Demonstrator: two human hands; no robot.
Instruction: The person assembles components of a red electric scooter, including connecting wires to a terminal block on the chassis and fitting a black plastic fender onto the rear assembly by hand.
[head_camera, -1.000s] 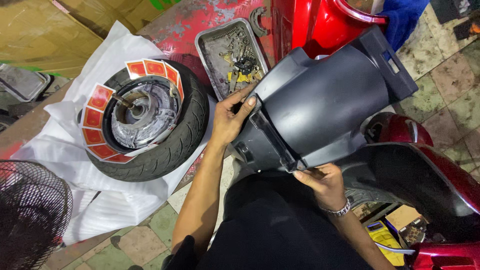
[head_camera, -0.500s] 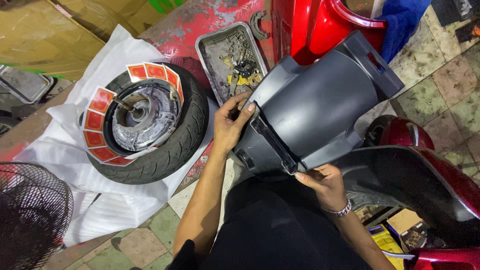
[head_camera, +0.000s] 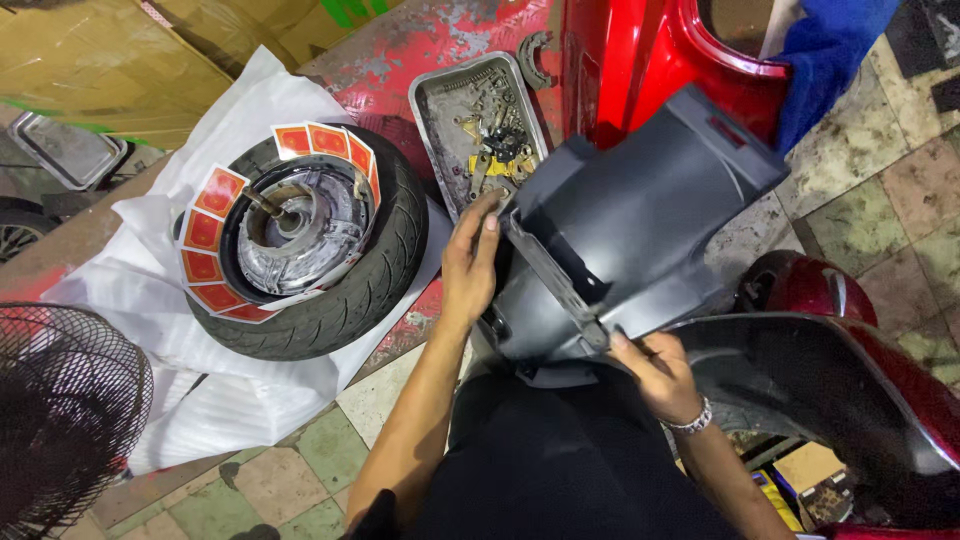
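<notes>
Centre frame, both hands work the dark grey mudguard panel: left hand curls fingers around its near edge, right hand pinches the lower bracket. It looks like positioning; a steady two-handed grip seems called for.

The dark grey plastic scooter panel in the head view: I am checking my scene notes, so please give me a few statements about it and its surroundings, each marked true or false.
1. Both hands hold the dark grey plastic scooter panel. True: the left hand is on its left edge, the right hand on its lower edge.
2. The black rubber tyre with red stickers stands upright. False: it lies flat on a white plastic sheet.
3. The grey metal tray holds small parts. True.
4. The right wrist is bare. False: it wears a silver bracelet.
5. The wire fan guard is at the right. False: lower left.
</notes>
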